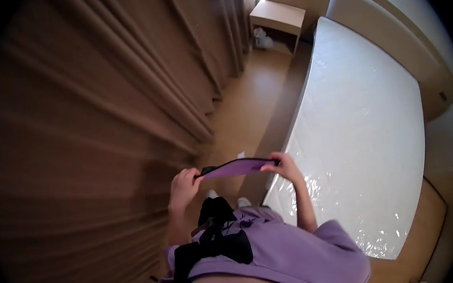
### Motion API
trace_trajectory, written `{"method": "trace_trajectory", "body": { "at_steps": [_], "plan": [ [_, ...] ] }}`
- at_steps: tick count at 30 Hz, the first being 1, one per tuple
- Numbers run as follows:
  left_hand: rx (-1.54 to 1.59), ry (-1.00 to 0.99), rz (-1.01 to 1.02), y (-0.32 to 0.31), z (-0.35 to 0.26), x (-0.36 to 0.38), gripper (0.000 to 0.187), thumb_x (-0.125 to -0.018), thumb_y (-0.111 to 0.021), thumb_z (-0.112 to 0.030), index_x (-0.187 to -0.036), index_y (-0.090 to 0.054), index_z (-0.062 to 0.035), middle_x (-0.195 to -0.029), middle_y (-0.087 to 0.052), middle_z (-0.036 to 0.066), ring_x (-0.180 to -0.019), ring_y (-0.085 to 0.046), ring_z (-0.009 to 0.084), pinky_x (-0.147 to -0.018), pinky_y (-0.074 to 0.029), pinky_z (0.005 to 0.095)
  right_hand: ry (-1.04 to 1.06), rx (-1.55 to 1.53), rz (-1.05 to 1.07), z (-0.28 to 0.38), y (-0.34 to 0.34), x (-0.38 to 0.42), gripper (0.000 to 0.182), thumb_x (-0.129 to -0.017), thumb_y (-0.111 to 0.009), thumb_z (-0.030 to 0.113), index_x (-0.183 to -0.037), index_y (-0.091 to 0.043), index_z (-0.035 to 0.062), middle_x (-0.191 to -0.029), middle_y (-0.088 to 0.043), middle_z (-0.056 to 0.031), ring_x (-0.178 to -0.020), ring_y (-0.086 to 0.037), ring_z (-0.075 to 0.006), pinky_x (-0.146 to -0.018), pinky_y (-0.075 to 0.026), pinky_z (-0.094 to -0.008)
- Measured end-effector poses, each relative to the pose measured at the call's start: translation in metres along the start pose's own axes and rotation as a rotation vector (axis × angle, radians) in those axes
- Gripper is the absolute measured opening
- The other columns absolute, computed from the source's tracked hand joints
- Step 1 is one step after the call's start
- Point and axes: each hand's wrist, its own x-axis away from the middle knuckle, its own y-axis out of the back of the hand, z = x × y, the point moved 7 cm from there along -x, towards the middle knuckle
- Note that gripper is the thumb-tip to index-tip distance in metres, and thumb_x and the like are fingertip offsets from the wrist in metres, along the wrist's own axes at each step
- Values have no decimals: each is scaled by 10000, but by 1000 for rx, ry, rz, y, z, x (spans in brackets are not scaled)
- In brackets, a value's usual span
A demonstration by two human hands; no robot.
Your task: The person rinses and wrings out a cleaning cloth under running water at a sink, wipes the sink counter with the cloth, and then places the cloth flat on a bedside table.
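Observation:
A purple cloth piece with a black edge [237,167] is stretched between my two hands, out in front of my body and above the floor. My left hand [186,184] pinches its left end, where some black material shows. At the right end, the fingers of my right hand [281,166] are closed on it, close to the mattress edge. Below, a purple top [284,244] with a black bow [220,249] covers my body.
A plastic-wrapped white mattress [359,124] lies along the right side. Brown curtains [100,115] hang on the left. Wooden floor [244,102] runs between them to a small bedside table [278,15] with a white bag [263,38] under it.

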Motion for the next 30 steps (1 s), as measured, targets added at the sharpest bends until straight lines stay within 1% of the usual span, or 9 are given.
{"method": "trace_trajectory", "body": {
  "at_steps": [5,9,11,12,14,17,22,26,30],
  "plan": [
    [26,31,77,-23,50,-106,134,-765,-602,-162,-825,-562,-49,-803,-581,130,-785,-551,314,-673,-435,389,-30,11,-91,-39,-7,-47,175,-699,-696,127,-801,-604,19,-703,-585,-122,-642,-582,-229,-578,-451,-313],
    [101,83,188,-23,57,-176,175,-780,-579,-214,-815,-560,-43,-806,-595,143,-815,-566,313,-715,-440,397,-124,100,-120,-63,-2,-92,160,-681,-684,152,-752,-618,25,-678,-592,-134,-613,-578,-273,-588,-452,-335],
    [69,12,237,-26,57,-234,172,-765,-594,-203,-803,-561,-38,-793,-593,145,-798,-571,310,-708,-440,396,-229,144,-114,-69,19,-138,161,-697,-668,178,-742,-614,33,-674,-596,-122,-655,-583,-270,-709,-446,-358],
    [133,-16,223,-26,30,-197,167,-752,-608,-198,-787,-562,-40,-768,-589,142,-782,-571,308,-700,-439,397,-160,266,-129,-65,24,-95,162,-703,-661,189,-739,-610,39,-670,-595,-118,-671,-580,-274,-782,-415,-384],
    [118,-123,283,-25,25,-305,166,-754,-609,-198,-785,-561,-43,-758,-590,134,-775,-570,305,-697,-438,397,-162,355,-193,-62,56,-153,162,-716,-647,209,-755,-609,56,-666,-594,-114,-709,-575,-280,-936,-303,-461],
    [13,-357,309,-35,-33,-413,143,-768,-600,-195,-782,-561,-58,-733,-591,111,-760,-566,283,-738,-420,404,-257,266,-410,-48,130,-195,84,-727,-609,114,-777,-624,48,-687,-607,-120,-717,-586,-297,-740,-450,-368],
    [178,-753,290,-66,-138,-536,87,-744,-611,-108,-770,-554,-47,-719,-587,132,-746,-562,297,-771,-399,425,-527,210,-550,-98,195,-213,110,-722,-597,73,-820,-634,38,-713,-622,-137,-694,-611,-288,-640,-477,-328],
    [243,-732,381,-118,-190,-610,93,-728,-606,-76,-752,-553,-3,-688,-571,191,-681,-553,369,-614,-438,424,-601,257,-648,-160,242,-240,132,-730,-586,61,-848,-631,27,-726,-626,-148,-686,-629,-268,-640,-483,-321],
    [290,-616,372,-125,-212,-664,93,-724,-603,-68,-754,-551,3,-714,-578,188,-712,-557,360,-631,-435,419,-542,339,-619,-187,325,-317,133,-728,-591,66,-847,-630,22,-737,-625,-155,-684,-625,-271,-630,-479,-325]
  ]
}}
